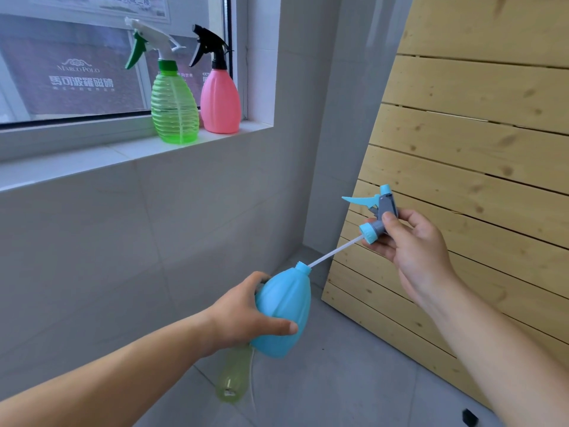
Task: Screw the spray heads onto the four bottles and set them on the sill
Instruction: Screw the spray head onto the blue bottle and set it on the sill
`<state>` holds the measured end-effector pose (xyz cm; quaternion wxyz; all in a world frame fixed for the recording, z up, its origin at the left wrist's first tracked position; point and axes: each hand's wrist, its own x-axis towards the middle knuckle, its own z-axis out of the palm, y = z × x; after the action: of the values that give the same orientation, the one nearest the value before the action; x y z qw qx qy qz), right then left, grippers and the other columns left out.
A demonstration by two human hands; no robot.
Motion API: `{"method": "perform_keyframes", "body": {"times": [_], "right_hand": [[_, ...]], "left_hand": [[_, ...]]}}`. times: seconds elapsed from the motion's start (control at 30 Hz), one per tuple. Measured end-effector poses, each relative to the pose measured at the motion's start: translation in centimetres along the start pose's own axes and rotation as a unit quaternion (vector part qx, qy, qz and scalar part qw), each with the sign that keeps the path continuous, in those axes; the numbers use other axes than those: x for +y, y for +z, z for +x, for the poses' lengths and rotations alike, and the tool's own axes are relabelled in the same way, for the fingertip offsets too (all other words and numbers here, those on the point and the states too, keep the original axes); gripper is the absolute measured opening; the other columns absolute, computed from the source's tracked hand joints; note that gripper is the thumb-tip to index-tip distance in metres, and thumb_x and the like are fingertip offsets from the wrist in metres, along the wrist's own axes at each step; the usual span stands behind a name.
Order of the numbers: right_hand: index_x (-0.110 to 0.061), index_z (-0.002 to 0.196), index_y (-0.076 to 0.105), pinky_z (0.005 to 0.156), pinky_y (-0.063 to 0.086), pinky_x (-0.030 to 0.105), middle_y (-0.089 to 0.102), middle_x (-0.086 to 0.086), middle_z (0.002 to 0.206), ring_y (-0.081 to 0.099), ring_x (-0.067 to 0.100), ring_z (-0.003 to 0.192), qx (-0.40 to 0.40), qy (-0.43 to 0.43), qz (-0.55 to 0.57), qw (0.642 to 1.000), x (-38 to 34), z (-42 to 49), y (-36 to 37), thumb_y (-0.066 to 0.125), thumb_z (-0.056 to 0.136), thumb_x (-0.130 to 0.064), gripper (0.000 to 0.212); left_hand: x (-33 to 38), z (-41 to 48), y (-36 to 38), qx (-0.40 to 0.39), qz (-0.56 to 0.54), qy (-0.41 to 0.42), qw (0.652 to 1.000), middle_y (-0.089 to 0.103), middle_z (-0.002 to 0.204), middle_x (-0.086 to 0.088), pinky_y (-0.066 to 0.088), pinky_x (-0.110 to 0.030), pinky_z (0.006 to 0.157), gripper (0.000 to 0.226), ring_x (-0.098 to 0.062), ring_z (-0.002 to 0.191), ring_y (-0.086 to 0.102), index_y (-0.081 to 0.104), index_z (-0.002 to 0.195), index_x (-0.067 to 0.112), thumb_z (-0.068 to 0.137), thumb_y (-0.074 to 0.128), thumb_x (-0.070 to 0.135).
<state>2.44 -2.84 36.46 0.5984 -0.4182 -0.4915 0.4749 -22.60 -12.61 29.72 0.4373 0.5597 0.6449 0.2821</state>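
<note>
behind the window glass [77,72] a sign read "marco polo" in pale latin letters above a line of larger chinese characters, with a smaller line beneath them too fine to read; more small print showed between the two bottles on the sill, too small and partly covered to make out. on the white sill [132,149] stood a clear green ribbed bottle [174,109] with a white and green spray head, and just beside it on the right a pink bottle [220,101] with a black spray head, both upright. lower down, the left hand [246,315] wrapped around the body of a blue bottle [284,309], tilted with its open neck toward the upper right. the right hand [409,241] pinched a blue and grey spray head [377,215] between thumb and fingers, its white tube [335,251] slanting down with the tip at the bottle mouth. below the left hand a pale yellow-green bottle [234,377] lay on the grey floor, blurred and partly hidden by the blue one. a slatted wooden panel [462,149] leaned at the right, cut off by the frame.
</note>
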Motion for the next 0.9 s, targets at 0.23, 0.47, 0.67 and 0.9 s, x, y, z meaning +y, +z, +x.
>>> {"method": "perform_keyframes", "body": {"times": [0.23, 0.47, 0.67, 0.9], "right_hand": [[-0.006, 0.112, 0.060, 0.080, 0.061, 0.041, 0.078, 0.015, 0.096, 0.074, 0.030, 0.095, -0.124, 0.071, -0.014, 0.990, 1.9, -1.9, 2.1, 0.053, 0.099, -0.012, 0.016], [-0.009, 0.118, 0.059, 0.085, 0.058, 0.039, 0.076, 0.012, 0.101, 0.070, 0.023, 0.094, -0.219, 0.092, -0.040, 0.970, 2.0, -2.6, 2.4, 0.053, 0.098, -0.008, 0.021], [-0.007, 0.127, 0.052, 0.090, 0.055, 0.035, 0.072, 0.011, 0.105, 0.067, 0.020, 0.100, -0.302, 0.088, -0.056, 0.948, 1.5, -2.5, 1.7, 0.063, 0.090, 0.002, 0.040], [-0.005, 0.126, 0.053, 0.084, 0.054, 0.032, 0.070, 0.008, 0.103, 0.067, 0.020, 0.097, -0.317, 0.095, 0.007, 0.944, 1.3, -2.0, 1.4, 0.067, 0.083, -0.005, 0.045]], "left_hand": [[1.1, -0.3, 0.8, -0.031, -0.043, 0.051, 0.997, 0.070, 0.115, 0.007, 0.062, -0.042, 0.090, 0.084, -0.014, 0.102, 0.072, 0.055, 0.124, 0.039, 0.051, 0.096, 0.046], [1.2, -0.7, 0.5, -0.052, -0.073, 0.057, 0.994, 0.074, 0.114, 0.002, 0.062, -0.044, 0.092, 0.084, -0.017, 0.103, 0.074, 0.057, 0.127, 0.039, 0.053, 0.097, 0.040], [1.4, -0.8, -0.2, -0.124, -0.168, 0.024, 0.978, 0.077, 0.117, -0.002, 0.062, -0.041, 0.092, 0.073, -0.022, 0.106, 0.075, 0.064, 0.127, 0.035, 0.063, 0.096, 0.027], [1.9, -0.9, -0.8, -0.209, -0.251, 0.006, 0.945, 0.074, 0.124, -0.003, 0.061, -0.038, 0.077, 0.066, -0.023, 0.104, 0.074, 0.067, 0.128, 0.038, 0.067, 0.091, 0.045]]}}
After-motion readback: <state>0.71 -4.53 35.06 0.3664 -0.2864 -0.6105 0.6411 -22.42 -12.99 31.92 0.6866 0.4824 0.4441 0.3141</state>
